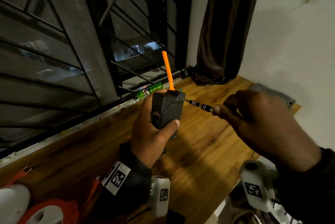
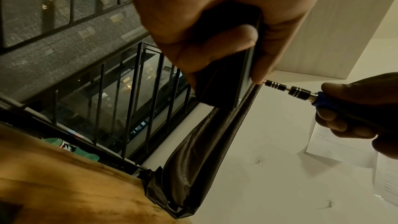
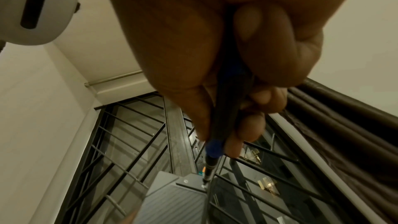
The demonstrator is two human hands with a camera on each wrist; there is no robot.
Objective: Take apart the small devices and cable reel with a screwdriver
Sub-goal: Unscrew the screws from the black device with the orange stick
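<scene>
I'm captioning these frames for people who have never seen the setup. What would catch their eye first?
Probably the bright orange strip standing up from the top of the black device, gripped upright in the left hand above the wooden table. Next, the screwdriver in the right hand, its tip at the device's upper corner. A green bottle lies by the barred window behind.

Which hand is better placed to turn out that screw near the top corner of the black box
The right hand. It already grips the blue-handled screwdriver, whose tip sits against the upper corner of the black rectangular device. The left hand is wrapped around that device, holding it above the wooden table.
</scene>
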